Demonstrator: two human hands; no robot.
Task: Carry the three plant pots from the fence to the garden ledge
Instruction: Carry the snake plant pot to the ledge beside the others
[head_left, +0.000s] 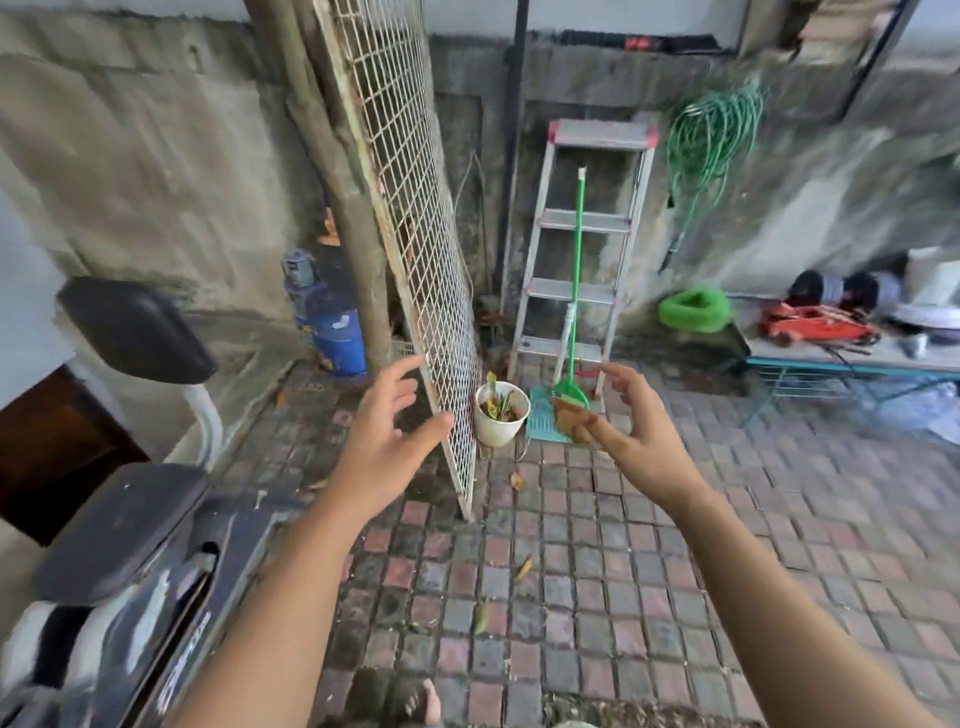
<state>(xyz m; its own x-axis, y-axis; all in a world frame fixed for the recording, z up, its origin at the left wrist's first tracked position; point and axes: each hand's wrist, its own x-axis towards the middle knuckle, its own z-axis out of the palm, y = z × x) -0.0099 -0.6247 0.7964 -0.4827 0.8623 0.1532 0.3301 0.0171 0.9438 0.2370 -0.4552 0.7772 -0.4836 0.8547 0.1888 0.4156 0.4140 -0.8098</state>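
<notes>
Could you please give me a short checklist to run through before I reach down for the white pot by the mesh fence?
1. Both hands free: ok. The left hand and right hand are open and hold nothing.
2. Pot in sight and upright: ok. The white pot stands on the paving.
3. Room beside the pot: not ok. The mesh fence panel stands close on one side and the green dustpan on the other.
4. Walkway ahead: ok. Only fallen leaves lie there.
5. The other two pots: cannot tell.
</notes>
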